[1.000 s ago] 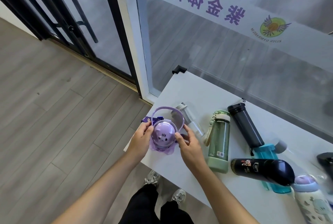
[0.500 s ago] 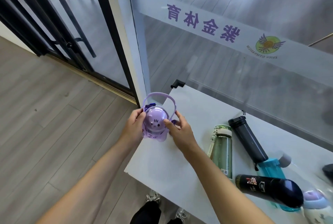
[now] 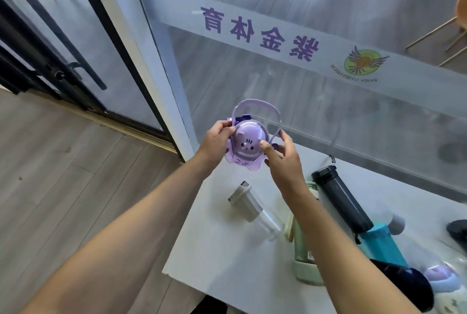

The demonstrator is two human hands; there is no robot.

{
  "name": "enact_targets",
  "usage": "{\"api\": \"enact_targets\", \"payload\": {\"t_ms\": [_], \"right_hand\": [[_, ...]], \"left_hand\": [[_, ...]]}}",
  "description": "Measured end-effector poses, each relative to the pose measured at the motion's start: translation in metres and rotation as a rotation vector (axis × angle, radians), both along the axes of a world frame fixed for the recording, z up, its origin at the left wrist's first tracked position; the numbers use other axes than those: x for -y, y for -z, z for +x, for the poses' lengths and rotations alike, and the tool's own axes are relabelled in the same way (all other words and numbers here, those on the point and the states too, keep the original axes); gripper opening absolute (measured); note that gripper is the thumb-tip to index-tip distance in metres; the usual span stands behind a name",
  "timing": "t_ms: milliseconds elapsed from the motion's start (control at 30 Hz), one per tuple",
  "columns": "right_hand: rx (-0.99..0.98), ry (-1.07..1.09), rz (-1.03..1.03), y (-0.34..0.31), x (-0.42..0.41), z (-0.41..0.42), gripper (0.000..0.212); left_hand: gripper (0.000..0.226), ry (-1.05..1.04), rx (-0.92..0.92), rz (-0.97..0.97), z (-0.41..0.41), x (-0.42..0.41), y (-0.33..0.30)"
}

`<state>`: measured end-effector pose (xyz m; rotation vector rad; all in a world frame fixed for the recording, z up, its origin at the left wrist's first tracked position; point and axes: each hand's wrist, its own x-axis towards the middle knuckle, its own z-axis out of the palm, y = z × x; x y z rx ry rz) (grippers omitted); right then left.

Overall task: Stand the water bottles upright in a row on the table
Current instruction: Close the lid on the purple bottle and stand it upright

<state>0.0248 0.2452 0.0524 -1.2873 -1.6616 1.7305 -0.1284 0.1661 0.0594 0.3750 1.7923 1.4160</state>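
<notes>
A purple bottle with a cat-face dome lid and loop handle stands upright near the far left corner of the white table. My left hand holds its left side and my right hand holds its right side. Closer to me several bottles lie flat: a clear bottle with a grey cap, a green bottle partly under my right forearm, a dark grey bottle, a teal bottle, a black bottle and a pale bottle with a lilac lid.
A glass wall with purple lettering runs right behind the table. A black-framed glass door stands at the left. Wood floor lies left of the table's edge. A dark object sits at the right edge.
Both hands have carried the purple bottle away from me toward the table's far left corner. The clear bottle that lay behind it now shows in front of it.
</notes>
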Motion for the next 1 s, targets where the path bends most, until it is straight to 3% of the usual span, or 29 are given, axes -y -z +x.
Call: {"api": "enact_targets", "payload": {"t_ms": [100,233,400,633,800,1000], "right_hand": [[0.005,0.126,0.052,0.005,-0.004,0.008,0.080],[-0.003,0.232,0.035,0.012,-0.004,0.014,0.078],[0.117,0.131,-0.027,0.031,-0.009,0.011,0.068],[0.176,0.040,-0.048,0.045,-0.015,-0.003,0.068],[0.210,0.041,-0.016,0.040,-0.026,-0.007,0.067],[0.290,-0.074,0.286,0.032,-0.017,0.003,0.076]], "left_hand": [[0.026,0.072,0.012,0.061,0.004,-0.027,-0.005],[0.028,0.178,0.010,0.055,0.004,-0.043,-0.002],[0.030,0.151,0.055,-0.061,0.001,-0.032,0.029],[0.017,0.095,0.125,-0.080,-0.005,-0.023,0.055],[0.024,0.108,0.046,-0.141,-0.023,-0.031,0.060],[0.029,0.116,-0.162,-0.277,-0.039,-0.025,0.075]]}}
